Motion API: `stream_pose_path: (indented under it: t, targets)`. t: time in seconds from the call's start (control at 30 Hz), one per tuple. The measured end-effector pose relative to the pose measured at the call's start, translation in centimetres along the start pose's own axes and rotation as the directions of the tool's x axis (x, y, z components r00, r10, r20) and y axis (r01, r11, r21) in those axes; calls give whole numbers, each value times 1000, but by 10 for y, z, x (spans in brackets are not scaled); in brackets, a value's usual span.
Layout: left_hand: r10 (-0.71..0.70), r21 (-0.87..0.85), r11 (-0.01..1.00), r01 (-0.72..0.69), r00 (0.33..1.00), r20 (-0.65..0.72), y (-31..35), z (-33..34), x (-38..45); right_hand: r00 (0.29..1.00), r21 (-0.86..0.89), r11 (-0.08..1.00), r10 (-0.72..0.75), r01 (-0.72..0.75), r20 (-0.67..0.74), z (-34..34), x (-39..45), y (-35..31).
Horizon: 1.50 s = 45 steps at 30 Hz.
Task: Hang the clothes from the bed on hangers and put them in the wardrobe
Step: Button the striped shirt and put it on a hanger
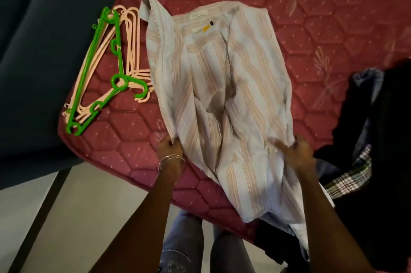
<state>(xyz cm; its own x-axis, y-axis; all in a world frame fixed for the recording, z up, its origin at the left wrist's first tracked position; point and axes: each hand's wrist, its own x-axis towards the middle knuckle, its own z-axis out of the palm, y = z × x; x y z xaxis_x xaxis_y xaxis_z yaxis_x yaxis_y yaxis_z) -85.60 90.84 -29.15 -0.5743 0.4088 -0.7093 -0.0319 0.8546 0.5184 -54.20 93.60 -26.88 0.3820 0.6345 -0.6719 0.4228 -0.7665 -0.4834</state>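
Note:
A pale striped shirt (222,85) lies spread on the red quilted mattress (311,34), collar and label away from me. My left hand (170,147) grips its left edge near the hem. My right hand (295,152) grips bunched fabric on the right side. A green hanger (97,72) lies on top of several pink hangers (133,45) at the mattress's left corner, just left of the shirt.
A pile of dark clothes (378,139) with a plaid piece (349,179) lies at the right edge of the bed. A dark sofa or chair (44,28) stands to the left. Pale floor (77,217) and my legs show below the mattress edge.

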Motion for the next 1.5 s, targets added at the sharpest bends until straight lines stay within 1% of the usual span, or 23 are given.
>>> stream_pose_path:
  t: [0.1,0.17,0.23,0.27,0.33,0.4,0.5,0.57,0.6,0.67,0.7,0.73,0.77,0.83,0.9,0.97,1.0,1.07,1.13,1.2,1.27,1.33,1.5]
  targets:
    - [111,173,981,-85,983,-146,6,-9,-4,989,206,971,96,-118,114,-1,-11,-7]
    - [136,233,970,-72,952,-275,18,-20,-11,959,222,942,211,-251,186,-8,-18,-3]
    - [129,234,972,-32,901,-413,32,-36,-27,961,193,947,230,-257,153,-24,-26,0]
    - [134,217,976,-33,871,-472,38,-43,-36,977,170,963,196,-208,85,-34,-29,2]
    - [187,241,969,-59,811,-554,50,-60,-60,978,-41,993,106,-115,-180,-56,-39,6]
    - [271,326,942,-85,767,-581,61,-75,-89,869,-251,963,-39,-99,-492,-74,-59,1]
    - [384,422,894,-147,738,-555,76,-92,-126,736,-344,939,-231,-4,-637,-80,-94,-8]
    - [577,423,812,-403,665,-474,83,-88,-144,742,-444,882,-404,160,-535,-71,-112,-3]
    - [633,291,773,-563,708,-313,88,-78,-161,768,-468,842,-481,269,-423,-62,-119,0]
    - [685,223,712,-665,728,-16,74,-45,-168,783,-435,733,-615,523,-93,-35,-123,12]
    - [583,122,800,-588,809,77,60,-27,-171,780,-366,703,-615,609,117,-22,-123,24]
    - [340,71,926,-371,899,275,42,-9,-174,783,-290,734,-523,615,337,-11,-124,36]
    - [81,122,982,-142,909,410,15,4,-177,751,-234,778,-407,583,520,-3,-126,51]
    - [-48,430,863,-266,803,594,-30,4,-168,676,-173,837,-278,519,683,7,-127,79]
    - [241,567,663,-489,857,457,-67,-9,-147,758,-234,828,-303,510,578,14,-124,98]
    - [440,672,535,-513,848,297,-88,-21,-129,847,-475,713,-341,515,406,19,-117,109]
    - [483,721,455,-523,825,294,-94,-22,-123,870,-587,643,-338,491,358,18,-115,112]
    - [483,783,271,-559,783,392,-112,-21,-112,876,-744,475,-356,469,324,22,-117,122]
    - [506,815,-15,-580,698,506,-124,-18,-103,824,-786,362,-479,501,304,29,-113,137]
    - [528,801,-235,-550,620,580,-130,-11,-95,706,-682,393,-660,617,258,35,-109,147]
    - [585,789,-350,-506,540,605,-136,-4,-84,642,-446,522,-748,727,169,35,-112,143]
    - [644,798,-379,-469,485,592,-142,-3,-78,705,-211,677,-702,705,100,30,-122,134]
    - [748,747,-407,-526,277,603,-150,14,-76,812,-11,812,-582,583,46,22,-131,136]
